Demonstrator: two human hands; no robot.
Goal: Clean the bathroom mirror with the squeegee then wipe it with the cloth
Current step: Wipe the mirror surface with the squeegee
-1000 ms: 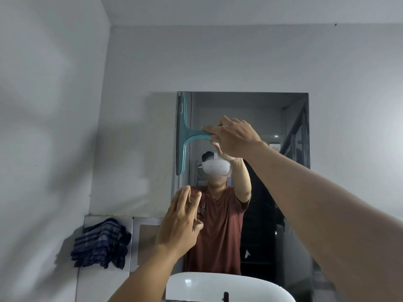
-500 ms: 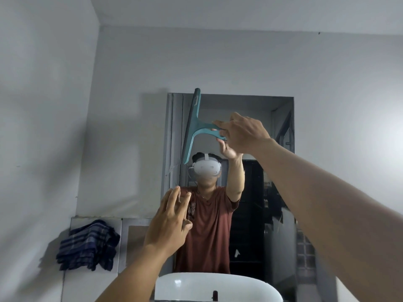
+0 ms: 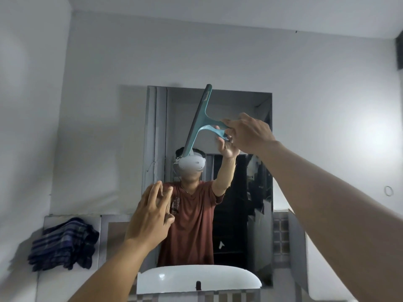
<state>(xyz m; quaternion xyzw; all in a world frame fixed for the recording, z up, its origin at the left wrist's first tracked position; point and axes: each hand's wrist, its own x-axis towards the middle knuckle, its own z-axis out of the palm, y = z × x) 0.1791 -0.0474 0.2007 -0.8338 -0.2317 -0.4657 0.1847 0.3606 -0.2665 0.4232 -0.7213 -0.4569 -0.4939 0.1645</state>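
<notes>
A rectangular mirror hangs on the grey wall straight ahead. My right hand grips the handle of a teal squeegee, whose long blade stands tilted against the upper middle of the glass, its top end at the mirror's top edge. My left hand is raised in front of the mirror's lower left part, fingers apart, holding nothing. A dark blue checked cloth lies bunched on a ledge to the lower left of the mirror. The glass reflects a person in a red shirt.
A white basin sits below the mirror at the bottom centre. A grey tiled ledge runs along the wall behind the cloth. Plain grey walls close in on the left and the right.
The squeegee has slid rightwards across the glass from the left edge to the upper middle, and its blade has tipped from upright to slanted. My left hand stays raised and empty.
</notes>
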